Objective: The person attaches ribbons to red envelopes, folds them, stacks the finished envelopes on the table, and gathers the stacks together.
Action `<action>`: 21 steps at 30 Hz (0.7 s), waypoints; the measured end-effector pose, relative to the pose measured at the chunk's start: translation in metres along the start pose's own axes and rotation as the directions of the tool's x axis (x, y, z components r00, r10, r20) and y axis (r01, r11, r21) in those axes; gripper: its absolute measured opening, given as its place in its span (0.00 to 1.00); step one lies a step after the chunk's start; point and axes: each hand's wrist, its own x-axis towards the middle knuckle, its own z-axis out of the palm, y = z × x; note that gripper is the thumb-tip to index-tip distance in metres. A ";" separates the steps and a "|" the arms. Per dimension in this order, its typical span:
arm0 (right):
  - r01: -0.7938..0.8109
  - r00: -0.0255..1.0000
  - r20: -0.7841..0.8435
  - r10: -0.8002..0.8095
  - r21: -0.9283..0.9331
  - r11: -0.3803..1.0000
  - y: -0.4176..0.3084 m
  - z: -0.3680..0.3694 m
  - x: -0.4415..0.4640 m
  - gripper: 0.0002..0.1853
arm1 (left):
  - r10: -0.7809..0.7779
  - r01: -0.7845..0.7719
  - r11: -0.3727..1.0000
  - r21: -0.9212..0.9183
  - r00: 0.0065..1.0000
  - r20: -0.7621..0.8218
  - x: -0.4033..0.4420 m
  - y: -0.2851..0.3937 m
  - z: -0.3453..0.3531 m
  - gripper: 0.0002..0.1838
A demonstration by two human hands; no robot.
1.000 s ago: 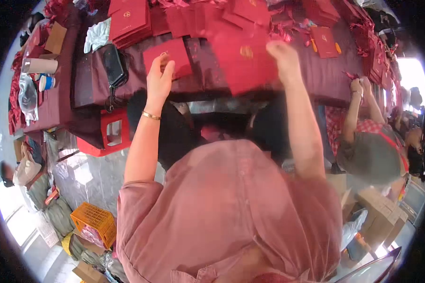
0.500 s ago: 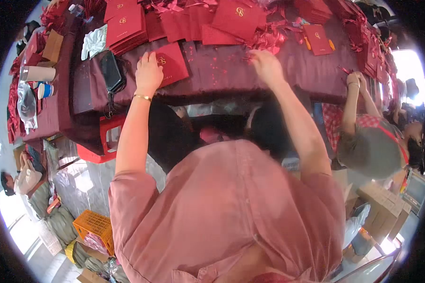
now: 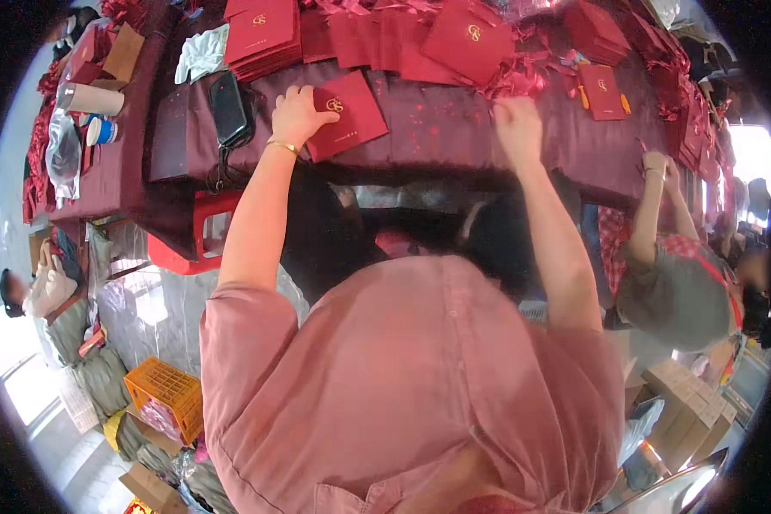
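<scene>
My left hand (image 3: 295, 118) rests at the left edge of a red card-like piece (image 3: 355, 107) with a gold emblem, which lies tilted on the dark red tablecloth. Its thumb stretches over the card and the fingers are apart. Farther right, my right hand (image 3: 519, 128) is closed at the near edge of a heap of shiny red ribbons (image 3: 527, 75). Its fingertips are bunched together, and what they pinch is too small to make out. Stacks of similar red pieces (image 3: 264, 38) stand behind, some fanned out (image 3: 471, 38).
A black phone (image 3: 230, 107) with a strap and a white cloth (image 3: 203, 53) lie to the left. Beyond them stand a beige cup (image 3: 94, 100) and a blue-white cup (image 3: 101, 131). Orange-handled tools (image 3: 585, 96) flank another red card. A co-worker (image 3: 672, 291) sits at the right.
The view has shifted, so the table things sit farther right. My right hand's fingers look more curled, beside the ribbons. My left hand stays at the card's left edge, its thumb now spread.
</scene>
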 end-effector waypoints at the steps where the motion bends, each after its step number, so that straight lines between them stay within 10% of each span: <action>1: 0.007 0.998 -0.063 -0.005 0.031 0.999 0.003 -0.005 0.004 0.08 | 0.000 0.000 1.000 0.000 1.000 0.001 -0.001 0.000 0.002 0.41; 6: -0.112 0.962 -0.240 0.127 0.077 0.991 -0.001 -0.045 0.027 0.10 | 0.018 -0.034 0.997 -0.073 0.976 -0.216 -0.010 0.011 -0.007 0.30; 9: -0.138 0.922 -0.275 0.274 0.429 0.893 -0.005 -0.073 0.048 0.09 | 0.111 -0.141 0.985 -0.097 0.959 -0.261 -0.006 0.006 -0.011 0.22; 21: 0.180 0.916 -0.339 0.215 0.825 0.535 -0.095 -0.106 0.042 0.05 | 0.010 -0.045 0.646 -0.762 0.999 -0.050 -0.020 0.055 -0.002 0.15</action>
